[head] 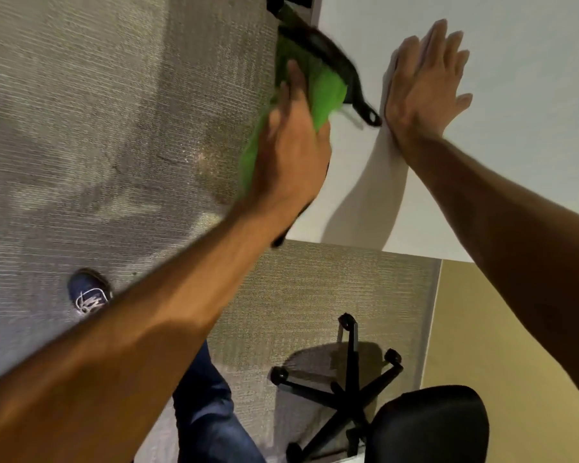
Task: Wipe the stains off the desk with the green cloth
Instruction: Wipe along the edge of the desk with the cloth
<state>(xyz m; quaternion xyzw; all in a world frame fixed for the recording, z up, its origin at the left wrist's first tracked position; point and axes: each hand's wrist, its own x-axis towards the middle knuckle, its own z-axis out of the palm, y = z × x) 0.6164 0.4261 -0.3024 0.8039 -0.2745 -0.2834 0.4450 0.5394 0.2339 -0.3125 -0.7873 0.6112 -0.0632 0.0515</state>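
Head view, taking the desk (398, 208) as your landmark: your right hand (425, 85) lies flat on its white top, fingers spread wide and holding nothing, well in from the near edge. That reads as a brace, so you can lean your weight over the desk while the other arm works.

Your left hand (291, 152) is at the desk's left edge, fingers half curled over the green cloth (321, 91), pressing it down more than pinching it. The cloth is bunched, part of it on the top and part hanging past the edge over the carpet (97, 128). It is blurred, so you look to be mid-stroke; I can't make out any stains from here.

Just beyond the cloth, a black pan-like object (335, 68) sits on the desk with its handle pointing toward your right hand; the cloth touches or overlaps it, and I can't tell which.

Below the desk's near edge you can see the office chair (425, 426) with its wheeled base, and your shoe (89, 292) on the carpet to the left.
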